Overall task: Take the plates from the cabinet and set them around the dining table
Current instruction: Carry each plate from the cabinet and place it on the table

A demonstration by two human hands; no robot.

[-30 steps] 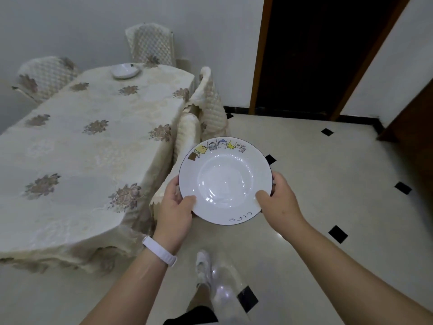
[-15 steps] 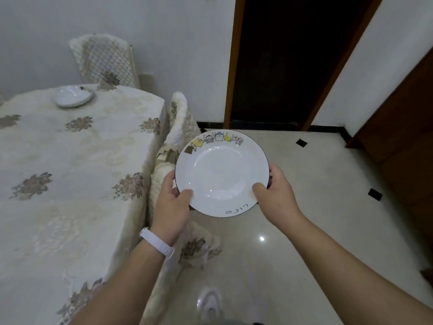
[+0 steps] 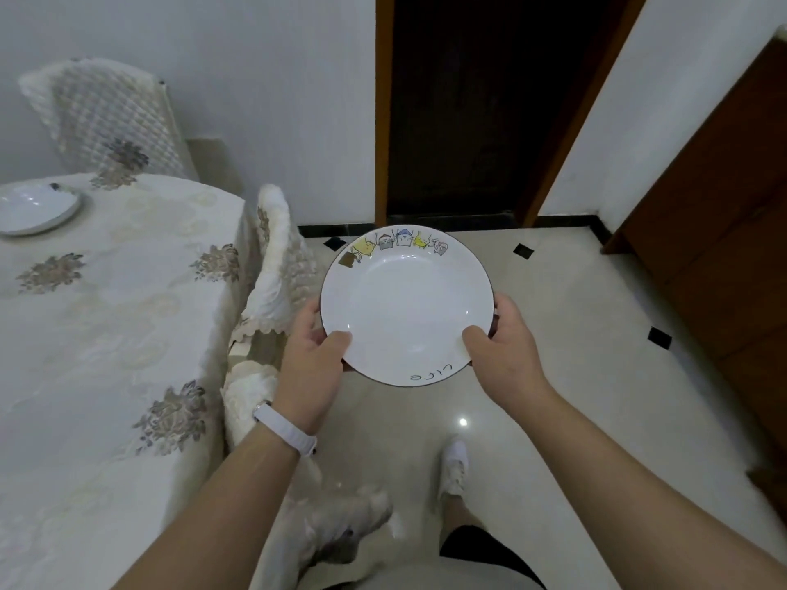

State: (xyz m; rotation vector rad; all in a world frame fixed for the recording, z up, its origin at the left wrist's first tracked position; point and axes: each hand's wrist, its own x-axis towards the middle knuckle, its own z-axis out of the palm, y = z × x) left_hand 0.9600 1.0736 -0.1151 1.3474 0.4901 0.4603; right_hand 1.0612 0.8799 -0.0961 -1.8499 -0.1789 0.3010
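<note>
— Where is the plate point(image 3: 406, 304)?
— You hold it over the floor point(image 3: 575, 376), just right of the tabletop point(image 3: 106, 334) and its chair point(image 3: 274, 270). Your left hand point(image 3: 311, 368) and right hand point(image 3: 506, 355) each grip its rim, fingers point(image 3: 308, 317) beneath, thumbs on top.
— Any other?
— A second plate point(image 3: 34, 206) lies on the tabletop's far end.

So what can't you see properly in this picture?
Head view: most fingers of the left hand and right hand, hidden under the held plate.
Head view: the second plate on the dining table, cut off by the left edge.
Head view: inside the doorway, too dark.
Head view: the brown wooden panel, cut by the right edge; cabinet or door, cannot tell.
Head view: writing on the held plate, too small.
</note>
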